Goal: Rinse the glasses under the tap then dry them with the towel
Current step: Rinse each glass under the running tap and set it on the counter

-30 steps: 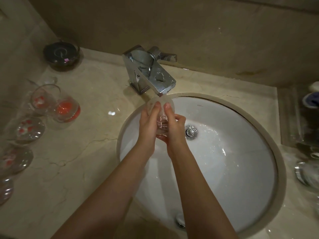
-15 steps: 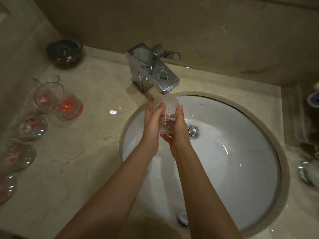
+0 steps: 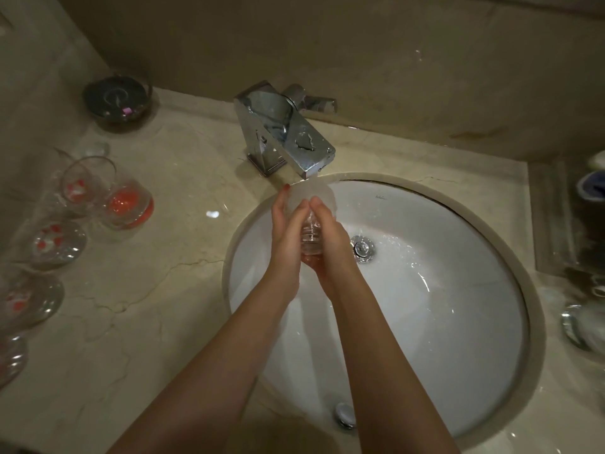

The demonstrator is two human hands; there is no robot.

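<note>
The glass [image 3: 311,221], grasped by left hand [image 3: 286,234] and right hand [image 3: 330,244], has tilted closer under the tap [image 3: 288,139]; rinsing continues.

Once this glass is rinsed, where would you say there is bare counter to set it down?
Bare counter lies between the row of glasses at left and the sink rim, and ahead between tap and dark bowl. The right edge looks crowded, though blurred.

Marble counter [image 3: 157,322] with glasses [image 3: 59,244], dark bowl [image 3: 118,99]
</note>
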